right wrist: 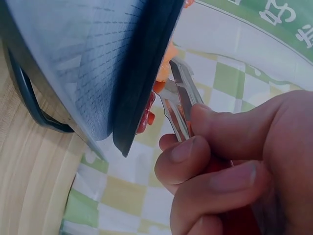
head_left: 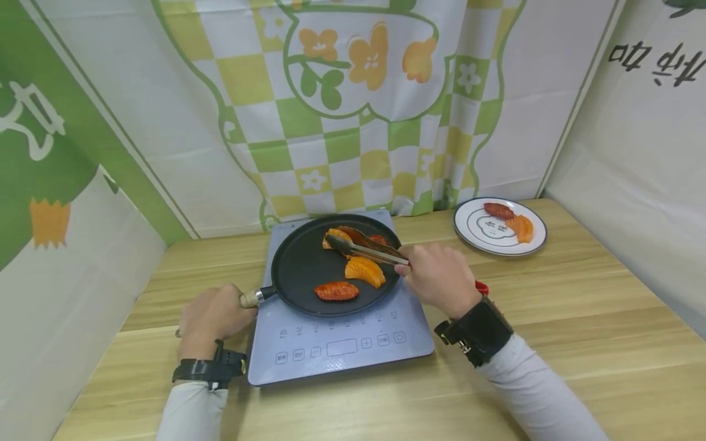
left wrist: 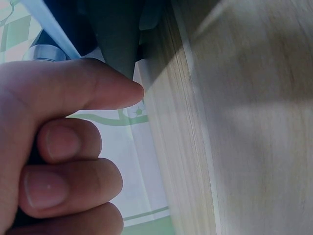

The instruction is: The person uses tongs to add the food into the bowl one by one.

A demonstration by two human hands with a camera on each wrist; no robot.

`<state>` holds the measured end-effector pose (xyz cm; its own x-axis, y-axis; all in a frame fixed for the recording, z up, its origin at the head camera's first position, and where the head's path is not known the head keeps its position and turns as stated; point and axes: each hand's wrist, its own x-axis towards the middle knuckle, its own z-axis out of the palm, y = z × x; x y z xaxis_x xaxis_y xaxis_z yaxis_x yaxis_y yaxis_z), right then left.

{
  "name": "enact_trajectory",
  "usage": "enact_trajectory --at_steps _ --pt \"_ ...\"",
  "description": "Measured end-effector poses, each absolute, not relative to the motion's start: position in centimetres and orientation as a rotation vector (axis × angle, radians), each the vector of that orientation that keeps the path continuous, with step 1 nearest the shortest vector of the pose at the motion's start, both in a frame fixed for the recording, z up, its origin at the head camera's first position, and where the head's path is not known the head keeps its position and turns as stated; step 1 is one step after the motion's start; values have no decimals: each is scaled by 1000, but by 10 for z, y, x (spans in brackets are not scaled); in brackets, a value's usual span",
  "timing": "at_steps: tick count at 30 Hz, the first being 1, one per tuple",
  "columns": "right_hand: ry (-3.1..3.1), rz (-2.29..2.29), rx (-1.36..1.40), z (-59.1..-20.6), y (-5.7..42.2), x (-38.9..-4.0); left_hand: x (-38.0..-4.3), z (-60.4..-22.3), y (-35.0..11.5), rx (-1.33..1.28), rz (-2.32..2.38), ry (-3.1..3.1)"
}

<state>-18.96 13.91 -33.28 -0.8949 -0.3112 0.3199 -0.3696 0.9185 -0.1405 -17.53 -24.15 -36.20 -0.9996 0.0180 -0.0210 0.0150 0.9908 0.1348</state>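
Note:
My left hand (head_left: 212,318) grips the wooden handle (head_left: 250,299) of a flat black pan (head_left: 303,269), with the fingers curled round it in the left wrist view. Metal tongs (head_left: 375,252) with red grips are held in my right hand (head_left: 438,275). Their dark tips reach over the pan at an orange fan-shaped piece (head_left: 331,237), seemingly salmon; whether they pinch it I cannot tell. Nearer me in the pan lie another orange piece (head_left: 365,272) and a reddish-brown chicken wing (head_left: 336,291). A second reddish piece (head_left: 377,239) shows partly behind the tongs.
The pan sits on a grey induction cooktop (head_left: 342,361) with touch controls along its near side. At the back right, a white plate (head_left: 480,242) holds one reddish and one orange piece. A patterned curtain (head_left: 342,153) hangs behind the wooden table (head_left: 579,318).

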Motion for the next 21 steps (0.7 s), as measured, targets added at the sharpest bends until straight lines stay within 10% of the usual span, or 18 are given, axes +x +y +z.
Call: enact_trajectory --at_steps 21 --pt "-2778 259 479 -335 136 -188 -176 -365 -243 35 206 3121"
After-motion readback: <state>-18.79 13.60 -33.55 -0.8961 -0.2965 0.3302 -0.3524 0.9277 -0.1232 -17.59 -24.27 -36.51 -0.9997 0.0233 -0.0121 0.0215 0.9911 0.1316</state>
